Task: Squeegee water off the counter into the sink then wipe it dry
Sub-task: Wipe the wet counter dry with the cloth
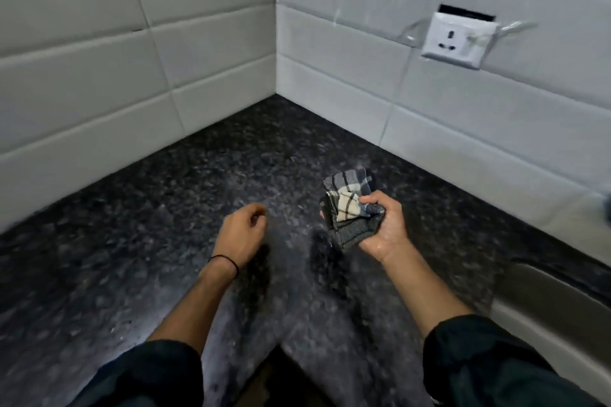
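A folded grey and cream checked cloth (pixel 347 205) is gripped in my right hand (pixel 385 225), held palm-up a little above the dark speckled counter (pixel 198 195). The hand looks wet. My left hand (pixel 241 235) hovers over the counter to the left of the cloth, fingers loosely curled with nothing in them. A black band circles the left wrist. The steel sink (pixel 555 307) shows at the right edge, only its near rim in view. No squeegee is visible.
White tiled walls (pixel 165 59) meet in a corner behind the counter. A white wall socket (pixel 458 40) sits on the right wall. A blurred blue-grey object (pixel 605 205) pokes in at the far right edge.
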